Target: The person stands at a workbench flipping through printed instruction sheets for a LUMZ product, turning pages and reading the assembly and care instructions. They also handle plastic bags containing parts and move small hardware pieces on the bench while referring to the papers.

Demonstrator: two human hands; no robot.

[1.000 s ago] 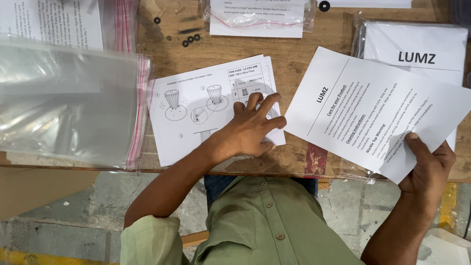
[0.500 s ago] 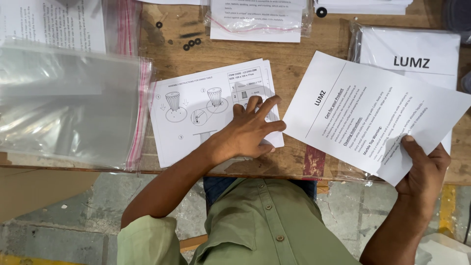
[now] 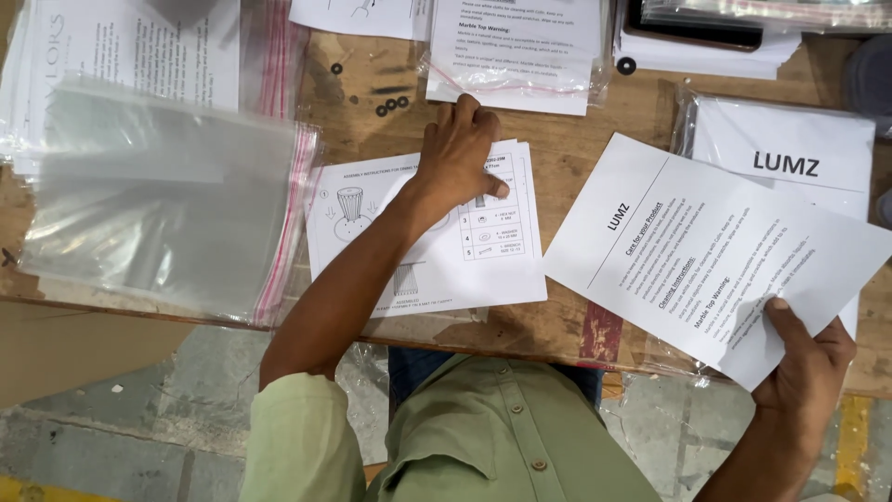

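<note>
Head view: right grip (image 3: pixel 804 358) pinching white care sheet (image 3: pixel 706 251), left grip (image 3: pixel 462 153) flat on diagram sheet (image 3: pixel 465 260).

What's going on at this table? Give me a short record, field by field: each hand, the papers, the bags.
left hand: flat on the assembly sheet, fingers spread
right hand: pinches the lower corner of the care sheet, raised over the table edge
plastic bags: clear stack with red zip edges, left of the assembly sheet
small black washers: loose on the wooden table, beyond the left hand
bagged papers: at the right, partly under the care sheet
</note>
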